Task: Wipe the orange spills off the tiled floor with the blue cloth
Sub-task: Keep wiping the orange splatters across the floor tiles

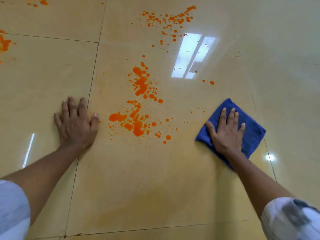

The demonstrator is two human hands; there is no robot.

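Note:
A folded blue cloth (pixel 252 134) lies on the glossy beige tiled floor (pixel 155 179) at the right. My right hand (pixel 226 130) presses flat on it, fingers straight and spread. My left hand (pixel 76 125) rests flat on the bare floor at the left, palm down. Between my hands spreads a large orange spill (pixel 136 123) of blobs and droplets. A second orange patch (pixel 141 83) sits just beyond it. Farther off lies a scattered orange splatter (pixel 170 19).
More orange stains mark the far left edge (pixel 4 44) and the top left corner (pixel 37 1). Two small orange drops (pixel 208 82) lie near a bright window reflection (pixel 192 56). A faint orange smear (pixel 138 201) tints the tile close to me.

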